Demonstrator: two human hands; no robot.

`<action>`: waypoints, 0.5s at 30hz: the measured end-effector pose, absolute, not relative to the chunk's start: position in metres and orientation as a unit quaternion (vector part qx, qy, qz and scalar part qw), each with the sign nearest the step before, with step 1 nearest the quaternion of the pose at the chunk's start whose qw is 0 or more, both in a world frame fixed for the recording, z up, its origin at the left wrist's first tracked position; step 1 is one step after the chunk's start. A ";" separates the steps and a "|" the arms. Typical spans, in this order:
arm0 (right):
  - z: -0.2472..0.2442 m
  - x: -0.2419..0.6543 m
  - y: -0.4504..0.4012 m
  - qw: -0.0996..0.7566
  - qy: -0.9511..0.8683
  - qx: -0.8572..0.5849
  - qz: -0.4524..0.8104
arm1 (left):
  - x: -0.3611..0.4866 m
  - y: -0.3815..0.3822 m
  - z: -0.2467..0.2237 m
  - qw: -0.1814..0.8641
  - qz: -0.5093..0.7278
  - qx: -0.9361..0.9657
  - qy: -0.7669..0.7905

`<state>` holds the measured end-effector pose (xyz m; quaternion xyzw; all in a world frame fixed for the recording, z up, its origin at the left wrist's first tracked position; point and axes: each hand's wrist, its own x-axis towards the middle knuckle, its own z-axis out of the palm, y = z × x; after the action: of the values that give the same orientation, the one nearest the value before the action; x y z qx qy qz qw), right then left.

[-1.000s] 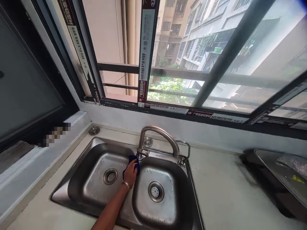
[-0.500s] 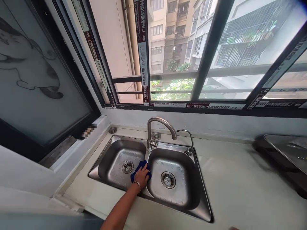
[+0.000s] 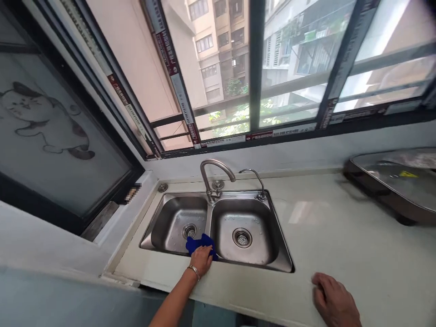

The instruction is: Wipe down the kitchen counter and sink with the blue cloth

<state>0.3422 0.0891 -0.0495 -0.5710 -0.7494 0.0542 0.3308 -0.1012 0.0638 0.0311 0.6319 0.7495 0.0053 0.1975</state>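
Observation:
A blue cloth (image 3: 195, 244) drapes over the front of the divider between two steel basins, partly hanging into the left basin (image 3: 172, 222). My left hand (image 3: 201, 260), a bracelet at its wrist, presses on the cloth with fingers closed over it. Part of the cloth is hidden beneath that hand. To its right lies the right basin (image 3: 225, 227), with water drops on its walls and a drain. Over the counter (image 3: 272, 290), right of the sink, my right hand (image 3: 335, 299) is loosely curled, thumb apart from the fingers, with nothing seen in it.
A curved faucet (image 3: 218, 165) rises behind the divider, and a thinner spout (image 3: 260, 179) stands at the back right of the sink. On the right of the counter sits a dark appliance with a glass lid (image 3: 391, 177). A framed window (image 3: 257, 68) runs along the back.
My left hand and the cloth have shifted toward the front rim of the sink. My right hand has come into view over the counter. The view has turned to the right.

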 end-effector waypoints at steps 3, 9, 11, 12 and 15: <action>-0.047 0.340 0.089 0.326 -0.754 -0.569 0.042 | -0.101 0.066 0.039 0.182 -0.017 0.629 0.755; -0.047 0.337 0.090 0.322 -0.749 -0.578 0.033 | -0.099 0.081 0.040 0.180 -0.040 0.646 0.741; -0.045 0.336 0.091 0.318 -0.748 -0.581 0.037 | -0.095 0.089 0.034 0.178 -0.044 0.646 0.741; -0.043 0.335 0.092 0.314 -0.748 -0.583 0.041 | -0.092 0.094 0.031 0.175 -0.047 0.644 0.744; -0.035 0.334 0.093 0.312 -0.744 -0.589 0.046 | -0.084 0.105 0.026 0.164 -0.058 0.634 0.753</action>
<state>0.3336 0.0929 -0.0352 -0.5891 -0.7440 0.0456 0.3121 -0.0835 0.1051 0.0263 0.6344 0.7533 -0.0576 0.1638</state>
